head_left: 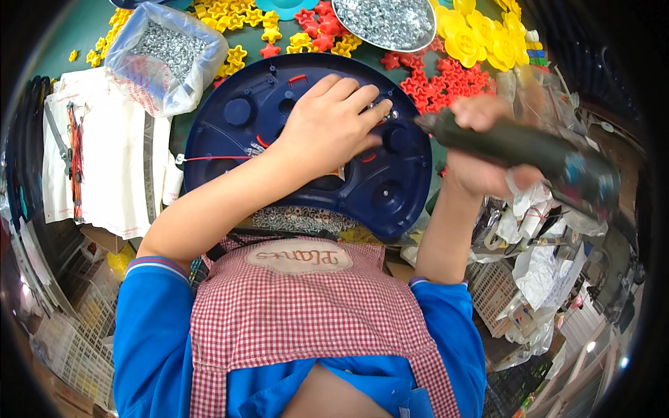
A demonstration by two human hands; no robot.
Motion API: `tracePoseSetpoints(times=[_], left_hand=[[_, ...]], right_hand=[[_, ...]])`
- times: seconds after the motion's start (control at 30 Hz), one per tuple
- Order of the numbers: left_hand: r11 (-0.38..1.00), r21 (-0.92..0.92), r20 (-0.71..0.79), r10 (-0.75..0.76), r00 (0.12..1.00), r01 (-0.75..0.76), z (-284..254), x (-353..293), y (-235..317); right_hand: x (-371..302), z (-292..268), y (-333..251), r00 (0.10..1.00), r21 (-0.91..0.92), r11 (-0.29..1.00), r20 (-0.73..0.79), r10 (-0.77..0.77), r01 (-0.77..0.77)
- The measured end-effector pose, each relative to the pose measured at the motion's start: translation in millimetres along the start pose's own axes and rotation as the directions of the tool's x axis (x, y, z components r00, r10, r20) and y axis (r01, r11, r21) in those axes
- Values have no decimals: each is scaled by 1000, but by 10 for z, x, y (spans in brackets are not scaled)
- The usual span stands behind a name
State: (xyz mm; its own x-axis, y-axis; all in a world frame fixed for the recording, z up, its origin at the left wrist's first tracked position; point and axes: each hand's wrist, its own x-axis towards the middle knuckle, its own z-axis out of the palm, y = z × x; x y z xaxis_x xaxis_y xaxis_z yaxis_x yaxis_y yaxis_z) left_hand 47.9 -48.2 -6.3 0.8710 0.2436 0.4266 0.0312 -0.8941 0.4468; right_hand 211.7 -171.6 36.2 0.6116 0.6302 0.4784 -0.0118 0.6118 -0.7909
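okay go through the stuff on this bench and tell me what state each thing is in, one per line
Round blue plastic base: lying flat, inner side up.
Left hand: palm down on the base, fingers at a screw hole.
Right hand: gripping the electric screwdriver, tip at the base.
Clear bag of screws: open.
Metal bowl: full of screws.

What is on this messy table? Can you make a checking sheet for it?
Surface: green table, mostly covered.
Job's things: round dark blue plastic disc; dark powered screwdriver, tip at the disc.
Clutter: bag of screws, bowl of screws, yellow flower pieces, red star pieces, white cloth.
Grippers: left hand presses on the disc; right hand grips the screwdriver.
Cables: thin red wire on the disc.
Surroundings: white baskets, plastic bags.
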Motion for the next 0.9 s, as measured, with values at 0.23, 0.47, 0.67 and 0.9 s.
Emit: tracePoseSetpoints(times=[0.23, 0.47, 0.67, 0.9], left_hand=[[993, 1, 193, -114, 975, 116, -1025, -442, -423], [989, 145, 267, -34, 963, -6, -965, -688, -272], [930, -102, 424, -280, 861, 353, -1163, -572, -144], [855, -355, 350, -254, 902, 378, -1197, -601, -128]], right_hand=[[-315, -630, -504, 903, -512, 859, -370, -220, -1], [-435, -112, -609, 652, -925, 158, 114, -750, 344], [-597, 1038, 166, 832, -819, 567, 377, 407, 94], [-681, 1031, 158, 851, -279, 819, 8, 525, -502]])
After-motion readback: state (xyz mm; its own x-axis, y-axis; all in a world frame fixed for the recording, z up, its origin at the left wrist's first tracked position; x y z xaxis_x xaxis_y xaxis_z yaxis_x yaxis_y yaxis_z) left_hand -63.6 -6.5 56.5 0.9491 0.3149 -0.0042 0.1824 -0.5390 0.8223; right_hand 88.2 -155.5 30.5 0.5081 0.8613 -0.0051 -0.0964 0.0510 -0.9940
